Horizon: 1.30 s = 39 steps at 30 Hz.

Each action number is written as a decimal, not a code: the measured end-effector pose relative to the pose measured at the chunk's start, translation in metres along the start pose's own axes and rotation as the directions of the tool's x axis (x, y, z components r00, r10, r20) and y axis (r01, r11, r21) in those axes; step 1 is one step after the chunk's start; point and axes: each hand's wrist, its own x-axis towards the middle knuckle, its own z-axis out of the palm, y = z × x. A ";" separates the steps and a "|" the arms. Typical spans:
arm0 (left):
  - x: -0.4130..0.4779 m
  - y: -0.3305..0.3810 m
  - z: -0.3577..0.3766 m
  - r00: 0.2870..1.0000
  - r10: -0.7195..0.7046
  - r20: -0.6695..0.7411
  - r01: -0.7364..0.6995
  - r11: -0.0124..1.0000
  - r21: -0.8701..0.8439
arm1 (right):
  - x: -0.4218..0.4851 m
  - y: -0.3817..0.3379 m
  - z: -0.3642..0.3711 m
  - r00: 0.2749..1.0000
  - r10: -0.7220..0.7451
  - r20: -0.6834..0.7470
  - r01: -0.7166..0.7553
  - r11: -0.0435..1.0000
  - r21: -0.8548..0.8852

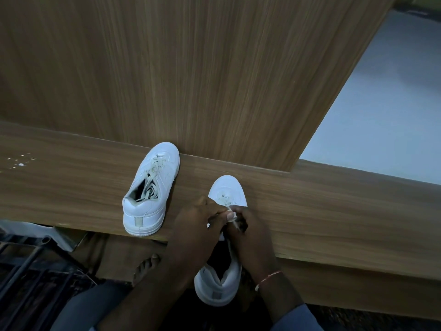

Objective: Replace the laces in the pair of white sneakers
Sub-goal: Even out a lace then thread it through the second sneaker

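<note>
Our two hands are covering the middle of the sneaker (228, 185), so we are seeing only its toe beyond the fingers and its heel below the wrists. The eyelets under the palms are hidden. Our left hand (200, 218) and right hand (250, 232) are meeting over the tongue with fingers curled and pressed together. Both are pinching the lace (225, 199) at a pale bit between the thumbs. The frame is dim and soft there, and what we are pinching seems to be a loose end. Just ahead of the fingertips the lace is crossing the toe end. The toe is lying on the ledge (334, 211), while the heel is hanging off its near edge toward us. Both forearms are running out of the bottom of the frame.

Left of the left knuckles and apart from them, the other sneaker (148, 211) is standing upright on the ledge with its toe at the foot of the panel (214, 80). Its cream laces (156, 164) are threaded and trailing into the opening.

We are counting two sneakers, two hands and one bracelet (269, 278) on the right wrist. One bare foot (145, 266) is showing below the left wrist, under the ledge. A scatter of white specks (21, 161) is lying on the ledge far left of the fingers. A dark rack (28, 271) is being cut off by the lower left corner.
</note>
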 end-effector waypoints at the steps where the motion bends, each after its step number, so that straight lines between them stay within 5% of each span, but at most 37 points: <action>1: 0.000 -0.002 0.001 1.000 -0.001 -0.006 0.001 1.000 0.019 | 0.000 -0.002 -0.006 0.998 0.037 0.048 -0.038 0.999 0.021; 6: 0.003 -0.006 0.009 0.999 -0.028 -0.045 0.031 0.998 0.061 | -0.013 -0.017 -0.030 0.990 -0.024 0.137 -0.002 0.982 0.187; 9: 0.003 -0.002 0.011 0.993 -0.095 0.066 0.097 0.995 -0.021 | -0.021 -0.024 -0.027 0.984 -0.120 0.131 0.097 0.981 0.166; 17: -0.002 0.003 0.007 0.960 -0.261 0.097 0.278 0.923 -0.267 | -0.022 -0.029 -0.022 0.988 -0.138 0.074 0.119 0.968 0.221; 26: 0.000 0.012 0.005 0.975 -0.217 0.050 0.220 0.903 -0.370 | -0.023 -0.028 -0.006 0.907 -0.369 -0.203 0.364 0.929 -0.066; 29: 0.002 0.009 0.004 0.972 -0.217 0.091 0.234 0.863 -0.448 | -0.020 -0.024 -0.006 0.891 -0.337 -0.303 0.318 0.941 -0.112; 35: 0.000 0.008 0.005 0.979 -0.184 0.092 0.206 0.878 -0.433 | -0.016 -0.027 -0.009 0.913 -0.300 -0.276 0.292 0.954 -0.070; 37: -0.001 0.001 0.009 0.967 -0.243 0.075 0.253 0.900 -0.355 | -0.008 -0.024 -0.017 0.943 -0.123 -0.308 0.144 0.988 0.048; 39: -0.002 -0.006 0.007 0.966 -0.242 0.090 0.257 0.938 -0.232 | 0.001 -0.022 -0.034 0.894 0.120 -0.433 0.004 0.961 0.276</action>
